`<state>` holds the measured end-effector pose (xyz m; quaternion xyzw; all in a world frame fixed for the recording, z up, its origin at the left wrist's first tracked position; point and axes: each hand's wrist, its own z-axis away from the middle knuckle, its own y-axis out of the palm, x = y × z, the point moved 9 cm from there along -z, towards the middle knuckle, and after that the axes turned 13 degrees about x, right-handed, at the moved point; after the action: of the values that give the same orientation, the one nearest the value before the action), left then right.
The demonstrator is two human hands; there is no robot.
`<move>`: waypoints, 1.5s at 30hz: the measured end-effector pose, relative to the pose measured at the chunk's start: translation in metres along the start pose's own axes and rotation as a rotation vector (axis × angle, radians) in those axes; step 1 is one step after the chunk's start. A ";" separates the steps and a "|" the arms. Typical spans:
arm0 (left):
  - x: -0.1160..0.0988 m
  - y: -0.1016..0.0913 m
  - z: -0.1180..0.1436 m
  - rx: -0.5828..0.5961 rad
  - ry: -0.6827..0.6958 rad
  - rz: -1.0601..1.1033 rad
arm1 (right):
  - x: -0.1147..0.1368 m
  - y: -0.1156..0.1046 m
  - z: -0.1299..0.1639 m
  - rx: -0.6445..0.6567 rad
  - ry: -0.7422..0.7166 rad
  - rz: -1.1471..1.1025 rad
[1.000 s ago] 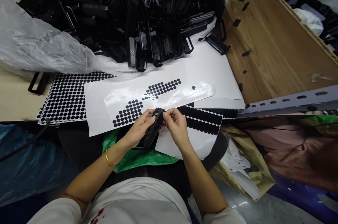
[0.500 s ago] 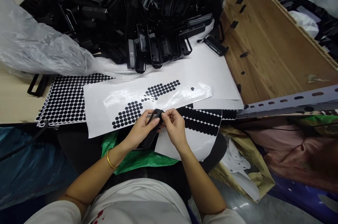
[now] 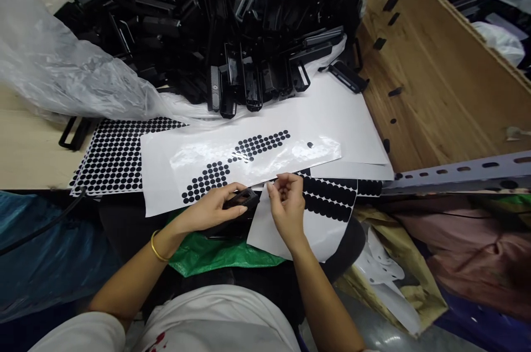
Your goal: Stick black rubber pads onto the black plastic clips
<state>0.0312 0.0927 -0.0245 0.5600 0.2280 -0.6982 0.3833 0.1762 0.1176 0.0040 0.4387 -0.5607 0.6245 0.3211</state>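
My left hand (image 3: 209, 207) grips a black plastic housing (image 3: 247, 197) with an open, loop-like end, thumb below and fingers above. My right hand (image 3: 289, 205) is apart from it on the right, thumb and fingers pinched together; whatever is between the fingertips is too small to make out. Beneath that hand lies a white backing sheet (image 3: 265, 230), beside strips of black round stickers (image 3: 327, 197). Just beyond both hands is a glossy white sheet (image 3: 161, 175) bearing a partial patch of black dot stickers (image 3: 207, 177).
A large heap of black plastic housings (image 3: 174, 25) fills the back, with clear plastic film (image 3: 103, 75) at its left. Full dot sheets (image 3: 116, 158) lie left. A wooden panel (image 3: 440, 70) with stuck black pieces stands right. Green plastic (image 3: 224, 255) covers part of my lap.
Both hands were together at the housing's end. Now my right hand has moved off to the right, and my left hand has tilted the housing lower. The view has shifted slightly.
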 end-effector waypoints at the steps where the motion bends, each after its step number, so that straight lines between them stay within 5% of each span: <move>1: -0.009 -0.008 0.000 -0.011 0.002 -0.077 | -0.002 -0.003 0.000 -0.002 -0.001 -0.010; 6: -0.075 -0.104 -0.025 -0.594 0.094 -0.442 | -0.005 -0.002 0.001 0.038 -0.004 -0.035; 8: -0.088 -0.143 -0.050 -0.750 0.020 -0.550 | -0.005 0.002 0.003 0.051 -0.008 -0.039; 11: -0.089 -0.191 -0.090 -0.857 -0.100 -0.545 | -0.006 0.008 0.006 0.061 0.004 -0.043; 14: -0.091 -0.207 -0.123 -0.801 -0.024 -0.523 | -0.012 0.011 0.006 0.063 0.015 -0.056; 19: -0.091 -0.174 -0.137 -0.519 0.054 -0.641 | -0.022 0.008 -0.001 0.040 0.020 -0.075; 24: -0.074 -0.119 -0.108 -0.151 0.004 -0.932 | -0.011 0.008 -0.008 0.049 -0.008 0.035; 26: -0.064 -0.107 -0.092 -0.106 -0.027 -1.020 | 0.001 0.011 -0.011 0.062 -0.027 0.134; 32: -0.055 -0.091 -0.053 -0.383 0.092 -1.187 | 0.024 0.024 -0.032 0.177 0.068 0.441; 38: -0.069 -0.075 -0.016 -0.680 0.203 -1.205 | 0.009 0.032 -0.054 0.259 0.231 0.607; 45: -0.058 -0.053 -0.017 -0.619 0.117 -1.325 | -0.005 0.042 -0.066 0.290 0.293 0.584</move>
<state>0.0047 0.1537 0.0207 0.2069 0.7257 -0.6562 0.0084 0.1283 0.1761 -0.0171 0.2068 -0.5159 0.8194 0.1404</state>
